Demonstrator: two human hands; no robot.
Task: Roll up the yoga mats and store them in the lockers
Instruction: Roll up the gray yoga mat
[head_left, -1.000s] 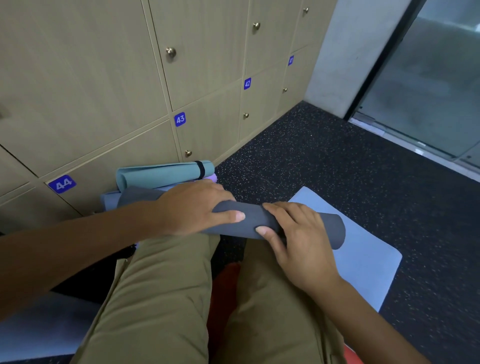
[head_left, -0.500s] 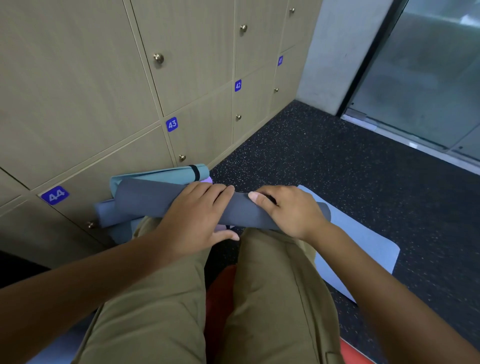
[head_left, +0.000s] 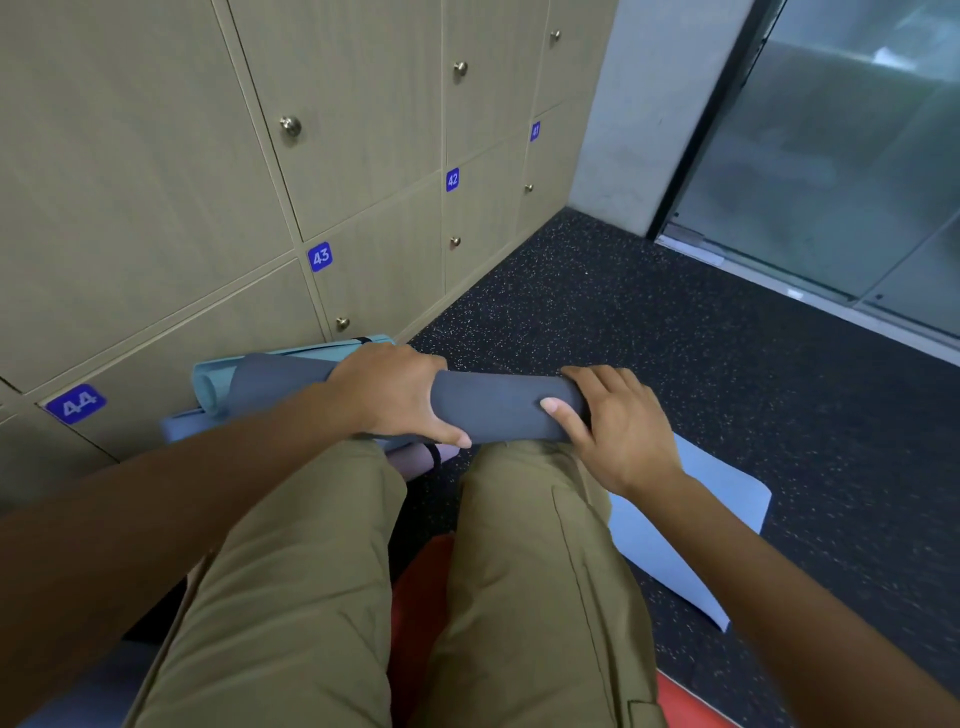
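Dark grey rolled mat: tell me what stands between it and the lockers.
The dark grey rolled mat is gripped by the left hand and right hand. Between it and locker 44 lie a teal rolled mat and a blue-grey mat. Every visible locker door is closed, including locker 43.

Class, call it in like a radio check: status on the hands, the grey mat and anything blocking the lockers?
Left hand and right hand both grip the rolled grey mat. Held over knees. Locker 44 shut; rolled teal mat lying before it.
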